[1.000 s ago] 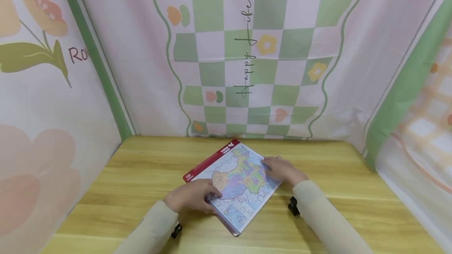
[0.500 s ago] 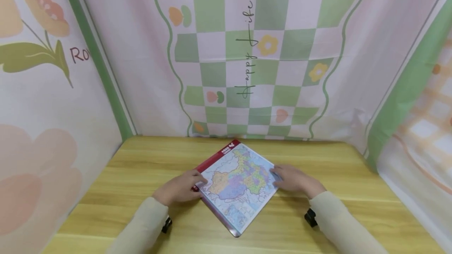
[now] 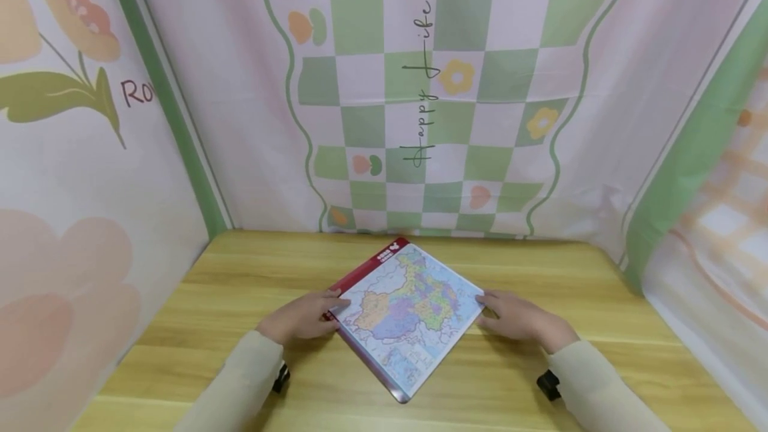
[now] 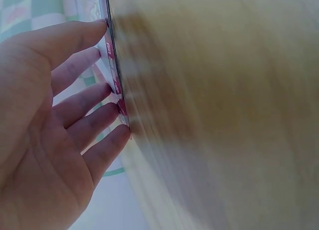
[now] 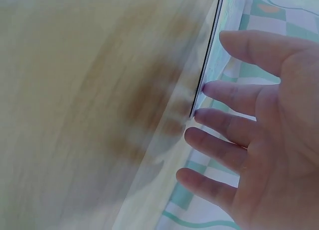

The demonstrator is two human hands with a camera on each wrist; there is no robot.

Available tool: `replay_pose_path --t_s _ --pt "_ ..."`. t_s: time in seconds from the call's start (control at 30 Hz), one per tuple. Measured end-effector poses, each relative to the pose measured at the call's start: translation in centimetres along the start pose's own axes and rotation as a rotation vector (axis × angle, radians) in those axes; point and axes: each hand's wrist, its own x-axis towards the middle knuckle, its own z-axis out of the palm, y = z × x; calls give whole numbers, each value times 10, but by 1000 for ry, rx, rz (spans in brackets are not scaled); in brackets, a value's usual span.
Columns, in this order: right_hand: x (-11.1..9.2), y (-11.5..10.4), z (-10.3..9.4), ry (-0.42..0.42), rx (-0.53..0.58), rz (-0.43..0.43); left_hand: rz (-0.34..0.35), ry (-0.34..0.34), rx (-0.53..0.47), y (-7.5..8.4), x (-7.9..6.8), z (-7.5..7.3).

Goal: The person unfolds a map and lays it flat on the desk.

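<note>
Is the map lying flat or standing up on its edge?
Lying flat. In the head view, the map rests on the table, its coloured side facing up.

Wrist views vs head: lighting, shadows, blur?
Left wrist: muted and hazy, tabletop grain soft, broad brownish shadow beside the left hand. Right wrist: similar haze, with a similar shadow beside the right hand. Head: brighter, more even light; the map shows distinct colour patches, but its fine print is unreadable.
</note>
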Motion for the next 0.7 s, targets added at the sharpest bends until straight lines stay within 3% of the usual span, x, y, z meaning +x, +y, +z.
replay_pose_path --t_s 0.4,0.7 --pt "1 -2 1 -5 13 31 12 8 -22 -2 4 1" --pt "11 -4 -1 -14 -7 79 -59 -9 -12 4 4 1"
